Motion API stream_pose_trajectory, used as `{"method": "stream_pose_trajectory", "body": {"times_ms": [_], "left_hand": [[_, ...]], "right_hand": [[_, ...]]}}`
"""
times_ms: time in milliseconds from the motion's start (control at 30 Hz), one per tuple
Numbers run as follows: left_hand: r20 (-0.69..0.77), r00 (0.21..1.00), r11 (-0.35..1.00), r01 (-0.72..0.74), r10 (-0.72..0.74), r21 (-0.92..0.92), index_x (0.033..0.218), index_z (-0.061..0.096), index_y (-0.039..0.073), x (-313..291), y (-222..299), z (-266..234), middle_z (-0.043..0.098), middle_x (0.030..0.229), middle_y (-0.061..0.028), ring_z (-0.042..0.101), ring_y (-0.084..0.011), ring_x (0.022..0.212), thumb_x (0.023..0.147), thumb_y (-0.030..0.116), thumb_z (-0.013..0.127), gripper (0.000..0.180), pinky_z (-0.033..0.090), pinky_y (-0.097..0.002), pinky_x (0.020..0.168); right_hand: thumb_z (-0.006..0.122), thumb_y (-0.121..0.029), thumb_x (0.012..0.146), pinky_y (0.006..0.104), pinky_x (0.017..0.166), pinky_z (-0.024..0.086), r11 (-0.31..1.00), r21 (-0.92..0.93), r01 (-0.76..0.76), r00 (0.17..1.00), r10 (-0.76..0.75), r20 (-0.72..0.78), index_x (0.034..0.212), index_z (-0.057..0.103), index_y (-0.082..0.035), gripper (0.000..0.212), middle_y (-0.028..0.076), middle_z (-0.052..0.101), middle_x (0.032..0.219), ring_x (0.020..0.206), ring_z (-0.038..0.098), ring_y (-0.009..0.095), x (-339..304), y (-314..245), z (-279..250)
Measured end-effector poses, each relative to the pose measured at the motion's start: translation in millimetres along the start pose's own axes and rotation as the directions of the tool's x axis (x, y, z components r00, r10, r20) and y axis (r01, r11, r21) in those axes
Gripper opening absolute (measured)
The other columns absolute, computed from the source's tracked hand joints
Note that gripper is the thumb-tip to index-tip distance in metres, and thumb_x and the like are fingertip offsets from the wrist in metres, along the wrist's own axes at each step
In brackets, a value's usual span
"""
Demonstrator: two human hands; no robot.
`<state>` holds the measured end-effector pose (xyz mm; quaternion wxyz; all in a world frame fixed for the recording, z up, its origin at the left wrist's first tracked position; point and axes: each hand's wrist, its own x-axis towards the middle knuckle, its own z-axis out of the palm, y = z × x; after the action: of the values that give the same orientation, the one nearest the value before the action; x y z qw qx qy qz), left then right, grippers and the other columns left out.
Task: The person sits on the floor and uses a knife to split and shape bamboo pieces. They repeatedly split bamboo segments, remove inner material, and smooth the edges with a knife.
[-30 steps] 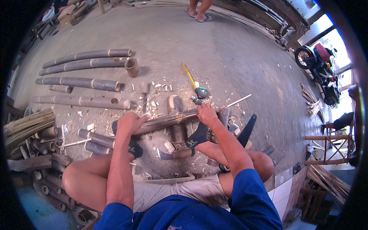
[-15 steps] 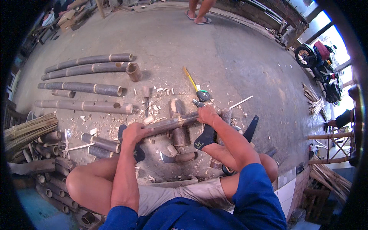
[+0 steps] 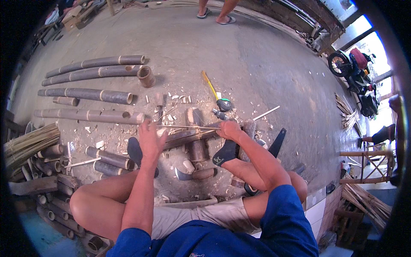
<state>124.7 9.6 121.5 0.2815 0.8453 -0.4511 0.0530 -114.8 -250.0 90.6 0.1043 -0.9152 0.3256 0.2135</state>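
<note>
A dark bamboo tube [image 3: 184,139] lies slantwise across an upright-looking bamboo block [image 3: 198,150] between my feet. My right hand [image 3: 230,129] is closed at the tube's right end, holding a thin pale stick [image 3: 188,127] that runs left above the tube. Near the stick's left end, my left hand [image 3: 151,139] is raised off the tube, its thumb and fingers apart. Below the tube lies a knife with a wooden handle [image 3: 204,173] and a curved blade [image 3: 182,174]. A tape measure [image 3: 223,105], partly pulled out, rests beyond my right hand, beside a small dark metal tool [image 3: 220,114].
Several long bamboo poles [image 3: 90,115] and a short bamboo cup [image 3: 146,77] lie ahead on the left. A chisel [image 3: 160,103] lies among shavings. A saw [image 3: 278,143] is by my right leg. Bamboo is stacked left [image 3: 55,216]. A person's feet [image 3: 225,19] stand far ahead.
My left hand has let go of the bamboo tube and risen with fingers spread. A thin stick now extends from my right hand over the tube. The person's feet ahead have shifted.
</note>
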Motion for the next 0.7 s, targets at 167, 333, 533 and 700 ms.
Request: {"method": "stream_pose_trajectory", "body": {"times_ms": [167, 333, 533, 700], "left_hand": [[0.583, 0.812, 0.995, 0.055, 0.005, -0.084, 0.128, 0.061, 0.006, -31.1, 18.7, 36.4, 0.054, 0.133, -0.0200, 0.051, -0.0387, 0.125, 0.079, 0.031, 0.080, 0.059, 0.044, -0.0465, 0.105], [0.440, 0.898, 0.978, -0.114, 0.027, 0.173, 0.151, 0.040, 0.014, -49.8, 2.2, 69.3, 0.051, 0.137, -0.0143, 0.045, -0.0329, 0.134, 0.079, 0.032, 0.080, 0.084, 0.030, -0.0577, 0.116], [0.532, 0.846, 0.945, -0.173, -0.001, 0.277, 0.142, 0.047, 0.014, -43.6, -8.6, 74.8, 0.050, 0.131, -0.0126, 0.046, -0.0302, 0.128, 0.077, 0.029, 0.082, 0.076, 0.032, -0.0626, 0.111], [0.484, 0.872, 0.964, -0.063, -0.073, 0.260, 0.142, 0.048, 0.014, -47.7, -3.2, 78.2, 0.048, 0.133, -0.0145, 0.044, -0.0322, 0.129, 0.076, 0.016, 0.078, 0.072, 0.032, -0.0573, 0.111]], "right_hand": [[0.066, -0.044, 0.087, 0.0518, 0.077, 0.058, 0.999, 0.043, 0.016, 0.993, -0.011, -0.116, 0.096, 0.074, -0.003, 0.043, 0.023, 0.073, 0.091, 0.086, 0.072, 0.041, -6.1, -1.8, 10.8], [0.066, -0.042, 0.087, 0.0513, 0.077, 0.058, 0.996, 0.085, -0.021, 0.995, 0.029, -0.094, 0.099, 0.073, -0.005, 0.040, 0.023, 0.073, 0.090, 0.086, 0.072, 0.041, -11.4, 0.1, 18.6], [0.064, -0.038, 0.088, 0.0509, 0.075, 0.059, 0.993, 0.105, 0.059, 0.978, -0.036, -0.205, 0.097, 0.070, -0.006, 0.034, 0.022, 0.072, 0.083, 0.082, 0.073, 0.041, -32.4, -4.9, 33.3], [0.061, -0.034, 0.089, 0.0510, 0.078, 0.058, 0.985, 0.150, -0.085, 0.984, 0.107, -0.143, 0.095, 0.070, -0.005, 0.031, 0.024, 0.072, 0.086, 0.084, 0.072, 0.042, -44.2, -22.0, 35.6]]}}
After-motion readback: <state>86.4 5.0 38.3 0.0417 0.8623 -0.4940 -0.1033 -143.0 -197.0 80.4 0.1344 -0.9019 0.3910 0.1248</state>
